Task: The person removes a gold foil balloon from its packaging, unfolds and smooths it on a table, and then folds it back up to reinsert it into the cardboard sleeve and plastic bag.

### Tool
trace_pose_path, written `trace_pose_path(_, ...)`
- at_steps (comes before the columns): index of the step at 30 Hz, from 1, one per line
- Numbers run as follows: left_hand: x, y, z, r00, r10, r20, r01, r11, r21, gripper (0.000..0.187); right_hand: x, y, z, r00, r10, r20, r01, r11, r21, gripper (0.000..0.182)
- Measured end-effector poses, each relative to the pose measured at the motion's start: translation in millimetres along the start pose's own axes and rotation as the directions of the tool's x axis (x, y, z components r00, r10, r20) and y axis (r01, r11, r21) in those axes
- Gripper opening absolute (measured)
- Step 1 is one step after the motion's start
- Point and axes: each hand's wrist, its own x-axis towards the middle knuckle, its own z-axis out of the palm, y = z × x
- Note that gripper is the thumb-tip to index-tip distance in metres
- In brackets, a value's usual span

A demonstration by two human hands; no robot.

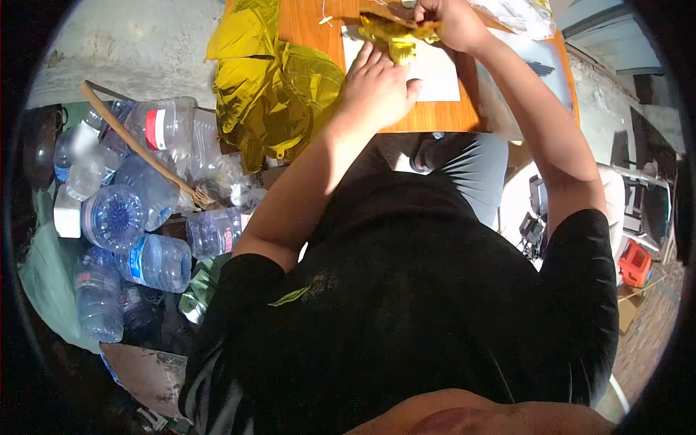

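Observation:
My left hand [380, 85] lies flat with its fingers stretched out on a white sheet [438, 76] on the wooden table. Just beyond its fingertips is a crumpled gold foil piece [402, 51], whose lower end comes down near the fingers. My right hand [458, 25] is closed on the right end of that foil, lifting it above the sheet; its fingertips are partly hidden. To the left, larger flat gold foil pieces [279, 94], shiny and wrinkled, hang over the table's edge.
A wooden table [312, 22] carries clear plastic wrapping [518, 16] at its far right and a thin white string [325, 20]. Left of me are piled plastic bottles [156, 261] with a wooden stick [138, 148] across them. A red object [634, 262] stands at right.

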Motion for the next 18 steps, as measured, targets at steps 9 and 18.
trace_pose_path(9, -10, 16, -9, 0.979, 0.063, -0.193, -0.076, 0.995, -0.060, 0.028, -29, 17, 19, 0.922, -0.384, -0.047, 0.334, 0.852, -0.404, 0.020)
trace_pose_path(18, 29, -11, -69, 0.862, 0.088, -0.500, -0.264, 0.919, -0.294, 0.035, -43, -8, 14, 0.927, -0.374, 0.015, 0.327, 0.791, -0.517, 0.030)
